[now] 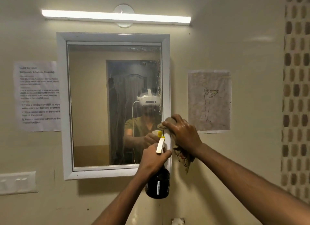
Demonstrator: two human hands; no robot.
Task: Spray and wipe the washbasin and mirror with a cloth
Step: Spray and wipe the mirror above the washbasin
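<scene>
A mirror (pixel 100 107) in a white frame (pixel 62 107) hangs on the beige wall, with streaks and spots near its right edge. My right hand (pixel 182 134) presses a brown cloth (pixel 183 157) against the frame's right side, low down; part of the cloth hangs below the hand. My left hand (pixel 153 157) grips a dark spray bottle (pixel 158 184) with a white and yellow nozzle (pixel 160 145), which points at the lower right of the glass. The washbasin is out of view.
A lit tube light (pixel 115 16) runs above the mirror. A printed task sheet (pixel 37 95) is taped to the left, a line drawing (pixel 209 100) to the right. A switch plate (pixel 17 182) sits at lower left. Patterned tiles (pixel 296 90) line the right edge.
</scene>
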